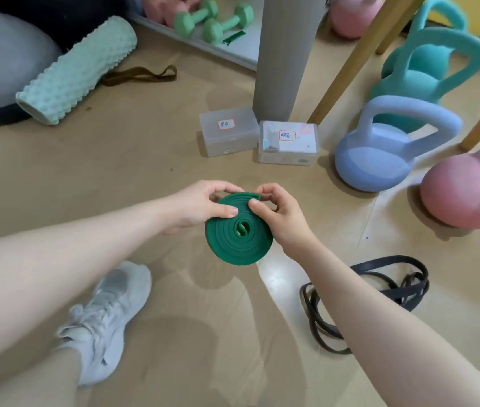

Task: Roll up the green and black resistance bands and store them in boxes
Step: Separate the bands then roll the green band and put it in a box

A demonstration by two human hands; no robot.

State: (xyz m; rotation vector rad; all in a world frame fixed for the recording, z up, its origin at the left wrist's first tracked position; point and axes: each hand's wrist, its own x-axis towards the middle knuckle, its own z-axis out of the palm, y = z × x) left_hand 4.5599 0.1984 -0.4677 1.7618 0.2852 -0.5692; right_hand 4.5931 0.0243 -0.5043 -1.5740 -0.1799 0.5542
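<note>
The green resistance band (232, 245) is wound into a flat coil and held in the air over the floor. My left hand (200, 205) pinches the coil's upper left edge, thumb on its face. My right hand (276, 212) pinches the upper right edge where the band's loose end lies. The black resistance band (379, 289) lies unrolled in loose loops on the floor at the right, partly hidden by my right forearm. Two translucent plastic boxes with labelled lids stand closed on the floor beyond the hands: the left box (228, 135) and the right box (288, 142).
Kettlebells stand at the right: a blue kettlebell (379, 154), a pink kettlebell (464, 195) and teal kettlebells (426, 69). A grey post (285, 54) and wooden legs rise behind the boxes. A mint foam roller (77, 69) and a brown strap (141, 74) lie at the left. A white shoe (109, 315) is below.
</note>
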